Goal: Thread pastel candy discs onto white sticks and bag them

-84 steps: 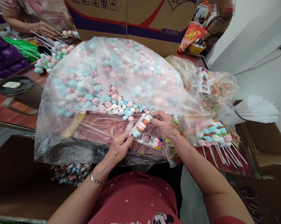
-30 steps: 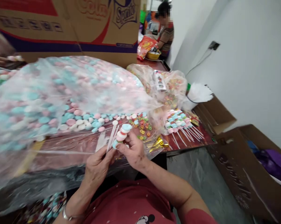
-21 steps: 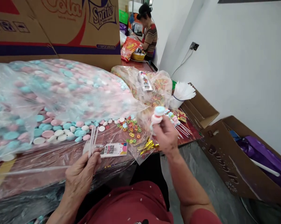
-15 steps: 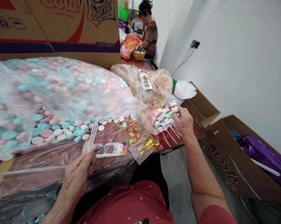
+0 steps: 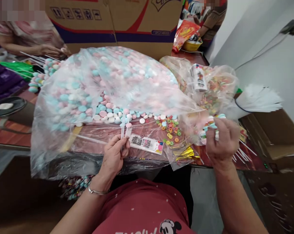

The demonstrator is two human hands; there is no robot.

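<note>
Surface [image 5: 258,165]: reddish-brown wood grain, running from 9 to 3 o'clock, its middle overlaid with clear plastic film. Printed cardboard box [image 5: 88,31], between 11 and 12 o'clock; pale wall [image 5: 283,48], 2 o'clock. One co-worker [image 5: 34,39] at 10 o'clock, a second co-worker [image 5: 211,24] between 1 and 2, both cropped. Lidded dark mug [image 5: 21,113], 9 o'clock. Translucent bag [image 5: 134,74], crinkled and bulging, at 12 o'clock, filled with marshmallow discs [image 5: 110,114], rounded, matte, in pink, pale blue and white, some lying loose at its near edge. Gummy rings [image 5: 170,130], small and multicoloured, 4 o'clock; gold foil ties [image 5: 187,152], glossy, just below them. Printed label strip [image 5: 147,144], flat, 6 o'clock. White tub [image 5: 242,102], 3 o'clock, holding a fan of slender white pieces. Left hand [image 5: 115,151], 8 o'clock: fingers pinched around thin white sticks [image 5: 123,129], which stand up from the grip toward 12 o'clock. Right hand [image 5: 222,139], between 3 and 4 o'clock: fingers bent over candy skewers [image 5: 210,123], striped stacks showing past the fingertips, bare stick ends toward 4 o'clock; whether one is gripped cannot be told.
</note>
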